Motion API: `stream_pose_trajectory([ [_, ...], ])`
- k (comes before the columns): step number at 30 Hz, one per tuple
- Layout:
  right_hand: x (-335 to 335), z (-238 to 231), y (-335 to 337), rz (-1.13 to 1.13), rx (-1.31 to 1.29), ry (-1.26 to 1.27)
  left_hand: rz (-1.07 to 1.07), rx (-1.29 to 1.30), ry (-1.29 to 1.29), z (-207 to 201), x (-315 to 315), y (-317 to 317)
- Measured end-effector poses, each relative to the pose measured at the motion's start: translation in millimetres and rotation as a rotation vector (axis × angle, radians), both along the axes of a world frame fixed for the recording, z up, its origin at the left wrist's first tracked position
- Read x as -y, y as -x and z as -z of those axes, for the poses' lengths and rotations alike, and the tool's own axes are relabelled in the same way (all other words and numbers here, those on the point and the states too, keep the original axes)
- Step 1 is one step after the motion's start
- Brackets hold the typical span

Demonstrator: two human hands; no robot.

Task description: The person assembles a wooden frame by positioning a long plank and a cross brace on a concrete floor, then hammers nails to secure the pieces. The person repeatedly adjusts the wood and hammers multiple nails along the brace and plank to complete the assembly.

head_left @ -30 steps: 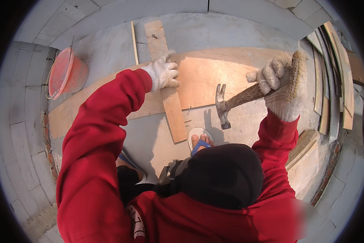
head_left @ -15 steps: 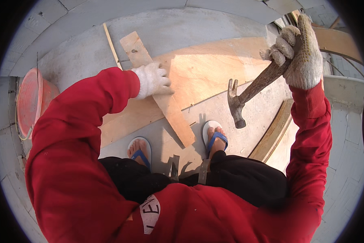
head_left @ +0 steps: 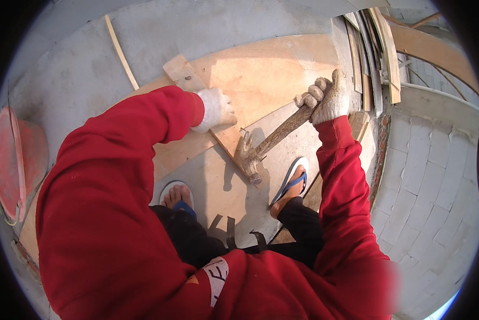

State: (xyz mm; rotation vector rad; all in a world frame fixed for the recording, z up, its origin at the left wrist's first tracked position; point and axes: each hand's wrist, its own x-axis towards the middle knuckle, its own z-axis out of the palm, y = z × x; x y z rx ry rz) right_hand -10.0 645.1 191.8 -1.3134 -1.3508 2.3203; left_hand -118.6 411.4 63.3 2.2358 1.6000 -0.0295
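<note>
Right hand point(head_left: 325, 100) clenches hammer point(head_left: 261, 148); left hand point(head_left: 214, 109) fingers press wooden strip point(head_left: 197, 93).

1. Hammer point(head_left: 261, 146): rough, worn wooden handle, dull metal head.
2. Gloves on the left hand point(head_left: 215, 109) and right hand point(head_left: 327, 98): knitted white cloth.
3. Plank point(head_left: 202, 101) and plywood sheet point(head_left: 271, 74): matt bare wood.
4. Floor point(head_left: 197, 26): rough grey concrete.

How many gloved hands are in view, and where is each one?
2. The left hand presses down on the narrow wooden batten lying across the plywood sheet. The right hand grips the wooden handle of the claw hammer, whose head is down at the batten's near end.
</note>
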Motion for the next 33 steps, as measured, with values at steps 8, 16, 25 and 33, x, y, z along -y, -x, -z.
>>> stream_pose_trajectory([
  [8,-21,22,8,0.020,0.046,0.081,-0.005,0.003,-0.100,-20,1,-12],
  [16,-19,23,2,0.015,0.078,-0.010,-0.016,-0.012,0.028,-23,1,-13],
  [25,-22,26,0,0.050,0.019,0.017,0.078,-0.022,0.091,-25,-3,-16],
  [33,-8,20,7,0.133,0.007,-0.083,-0.010,0.037,-0.042,-13,6,-18],
])
